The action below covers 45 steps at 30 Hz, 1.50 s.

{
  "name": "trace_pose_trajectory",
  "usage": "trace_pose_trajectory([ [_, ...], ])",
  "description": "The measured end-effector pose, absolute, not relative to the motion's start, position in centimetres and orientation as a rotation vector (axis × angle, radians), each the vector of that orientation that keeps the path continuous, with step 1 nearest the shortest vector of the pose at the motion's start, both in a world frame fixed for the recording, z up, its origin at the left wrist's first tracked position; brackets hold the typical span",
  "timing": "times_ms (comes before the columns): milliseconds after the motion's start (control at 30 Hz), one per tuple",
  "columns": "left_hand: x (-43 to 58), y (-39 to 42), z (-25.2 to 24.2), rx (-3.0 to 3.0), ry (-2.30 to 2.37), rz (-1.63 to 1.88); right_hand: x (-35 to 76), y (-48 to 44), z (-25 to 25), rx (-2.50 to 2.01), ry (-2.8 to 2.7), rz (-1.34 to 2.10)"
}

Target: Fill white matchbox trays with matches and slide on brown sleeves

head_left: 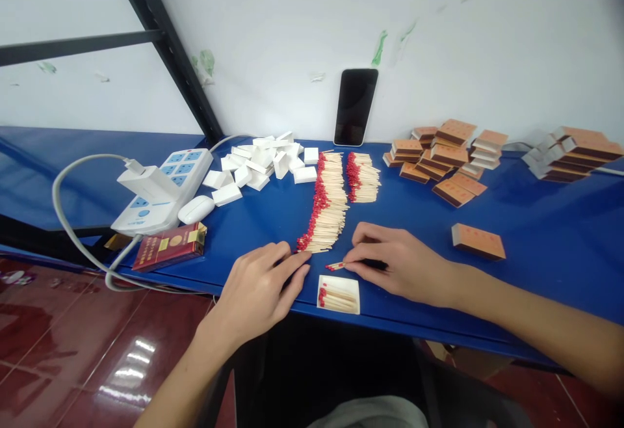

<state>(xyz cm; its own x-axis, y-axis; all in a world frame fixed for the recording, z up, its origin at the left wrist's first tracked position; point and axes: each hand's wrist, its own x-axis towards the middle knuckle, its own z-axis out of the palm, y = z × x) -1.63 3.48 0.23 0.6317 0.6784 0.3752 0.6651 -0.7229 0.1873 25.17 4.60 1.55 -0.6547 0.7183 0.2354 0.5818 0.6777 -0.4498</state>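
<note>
My right hand pinches a few red-tipped matches just above the blue table, behind a small white matchbox tray. Several matches lie side by side in that tray, heads to the left. My left hand rests with its fingers stretched out, fingertips by the near end of a long row of matches. A shorter row of matches lies to the right of it. One orange matchbox sleeve sits alone to the right of my right hand.
White trays are heaped at the back left, orange matchboxes at the back right, with another stack farther right. A phone leans on the wall. At left are a power strip, a white earbud case and a red cigarette pack.
</note>
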Motion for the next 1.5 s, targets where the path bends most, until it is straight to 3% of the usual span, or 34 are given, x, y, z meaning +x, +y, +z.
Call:
trace_pose_trajectory([
  [700, -1.5, 3.1, 0.1, 2.719, 1.215, 0.761, 25.3, 4.9, 1.1, -0.942, -2.484, 0.507],
  [1233, 1.0, 4.9, 2.6, 2.666, 1.158, 0.351, 25.1, 5.1, 1.2, -0.832, -2.528, 0.499],
  [1500, 1.4, 4.9, 2.0, 2.683, 1.101, 0.509, 25.1, 5.2, 0.7, -0.857, -2.441, 0.421],
])
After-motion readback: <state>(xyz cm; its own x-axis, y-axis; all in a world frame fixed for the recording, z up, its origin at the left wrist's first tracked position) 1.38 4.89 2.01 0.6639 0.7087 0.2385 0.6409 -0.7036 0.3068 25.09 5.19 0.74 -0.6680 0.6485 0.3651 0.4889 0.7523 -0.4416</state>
